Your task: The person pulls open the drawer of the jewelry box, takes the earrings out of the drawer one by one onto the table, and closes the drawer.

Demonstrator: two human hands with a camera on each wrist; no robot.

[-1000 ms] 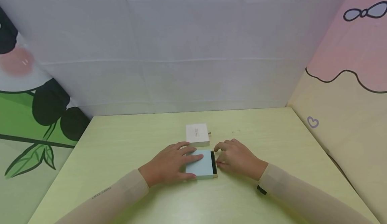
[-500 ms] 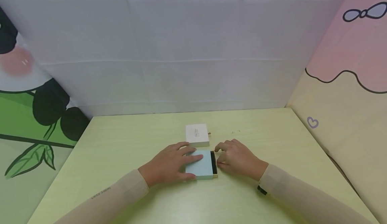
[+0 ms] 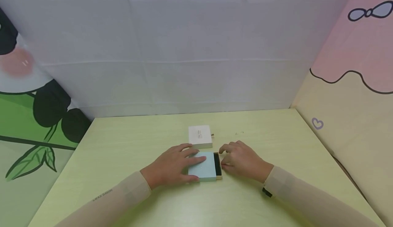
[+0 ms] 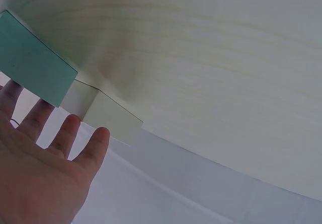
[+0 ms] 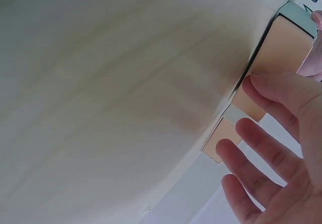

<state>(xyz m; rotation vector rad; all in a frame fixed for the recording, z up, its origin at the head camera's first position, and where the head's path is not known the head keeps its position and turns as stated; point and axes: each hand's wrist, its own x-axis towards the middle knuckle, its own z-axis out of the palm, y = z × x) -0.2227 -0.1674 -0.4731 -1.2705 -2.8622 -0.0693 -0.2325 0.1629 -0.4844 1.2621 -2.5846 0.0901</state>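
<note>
A light blue drawer box [image 3: 208,171] lies flat on the table. My left hand [image 3: 170,165] rests across its left part with fingers spread, thumb at the near edge. In the left wrist view the box's side [image 4: 36,58] shows above the fingertips. From the right side of the sleeve sticks out a narrow strip of the drawer [image 3: 217,165], dark inside with a tan front. My right hand [image 3: 244,162] pinches at the middle of that front with thumb and index finger, its other fingers held off, as the right wrist view shows. Whatever lies between those two fingertips is hidden.
Just behind the blue box sits a white box [image 3: 199,134] with small print on top and a little ribbon tab [image 3: 212,135] on its right side. A pale curtain [image 3: 196,56] hangs at the back edge of the table [image 3: 122,138]; patterned cloths flank it.
My right hand has shifted slightly to the right, and the drawer sticks out a little further from the blue sleeve. My left hand has stayed in place.
</note>
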